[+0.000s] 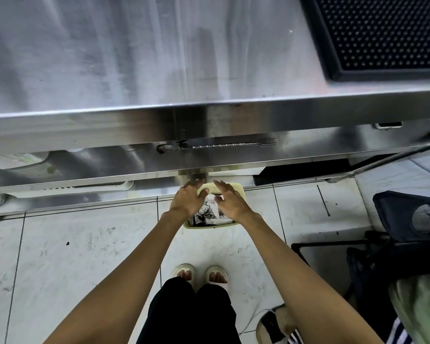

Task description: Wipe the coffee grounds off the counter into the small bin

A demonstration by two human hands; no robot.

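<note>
A: What's nearest?

B: At six o'clock, two feet in pale slippers (200,273) on the white tiled floor (85,244). Bare floor runs wide toward nine o'clock; at three to four o'clock a dark folding chair (407,219) crowds that side.

A: And the hands?

B: Both reach down over the small bin (237,188), a pale yellow tub on the floor just under the counter's front edge. The left hand (188,198) and right hand (231,199) have fingers spread, grip loose, pinching nothing I can make out. Between them a white paper towel (210,207) smeared with dark coffee grounds (204,214) lies in the bin.

A: Farther out?

B: The steel counter (134,58) fills twelve o'clock, its front lip straight across. A black rubber mat (382,33) sits at one o'clock, near that edge; the rest of the top lies open.
</note>
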